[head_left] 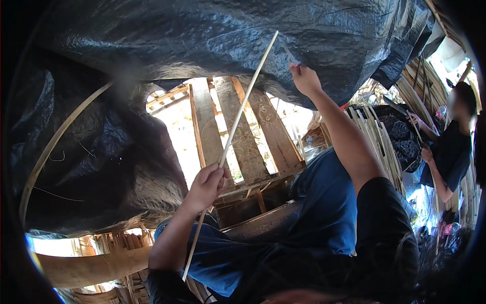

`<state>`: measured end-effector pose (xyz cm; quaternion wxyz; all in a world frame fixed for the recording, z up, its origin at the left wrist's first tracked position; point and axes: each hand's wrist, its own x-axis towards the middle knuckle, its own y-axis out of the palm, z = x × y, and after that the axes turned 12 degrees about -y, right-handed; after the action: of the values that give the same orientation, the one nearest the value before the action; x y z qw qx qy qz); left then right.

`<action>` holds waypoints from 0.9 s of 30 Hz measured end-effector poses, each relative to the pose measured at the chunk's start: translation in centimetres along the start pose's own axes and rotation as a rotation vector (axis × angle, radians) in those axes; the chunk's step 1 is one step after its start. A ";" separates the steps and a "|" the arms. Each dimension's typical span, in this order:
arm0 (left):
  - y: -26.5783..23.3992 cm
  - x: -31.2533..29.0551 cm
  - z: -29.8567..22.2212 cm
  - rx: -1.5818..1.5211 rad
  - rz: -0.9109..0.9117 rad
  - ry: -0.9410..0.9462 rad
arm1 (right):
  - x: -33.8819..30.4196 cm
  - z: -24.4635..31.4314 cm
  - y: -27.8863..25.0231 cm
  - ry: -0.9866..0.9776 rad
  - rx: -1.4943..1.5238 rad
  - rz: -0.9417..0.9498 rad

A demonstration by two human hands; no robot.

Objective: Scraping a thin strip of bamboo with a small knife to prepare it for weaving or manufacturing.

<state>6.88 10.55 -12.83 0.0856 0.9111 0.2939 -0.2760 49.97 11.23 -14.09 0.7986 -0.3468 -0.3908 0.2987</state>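
Note:
A long, thin, pale strip that looks like split bamboo slants up and away from my lap. My left hand is closed round it below its middle, and its lower end runs down past my left forearm. Farther out and to the right, my right hand grips a knife. The narrow blade points up and to the left, close to the strip's far end but apart from it. Most of the knife's handle is hidden in my fingers.
Black plastic sheeting hangs ahead and to the left, with a curved strip against it. Wooden planks with gaps lie before my knees. At the right, a person holds a blade and a strip beside bundled bamboo strips.

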 end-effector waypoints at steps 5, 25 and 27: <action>-0.7 0.2 0.1 -0.106 0.060 0.008 | -1.0 3.9 0.9 -0.244 0.184 -0.015; 0.1 -3.0 -0.1 -0.085 0.155 -0.076 | 1.9 -2.0 -0.2 0.187 0.090 -0.094; -0.1 -2.9 0.0 -0.085 0.159 -0.064 | 1.2 -3.9 -0.1 0.218 0.062 -0.114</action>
<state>4.89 9.24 -11.23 0.1549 0.9178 0.2293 -0.2848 53.80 10.83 -15.30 0.8623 -0.3297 -0.3114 0.2254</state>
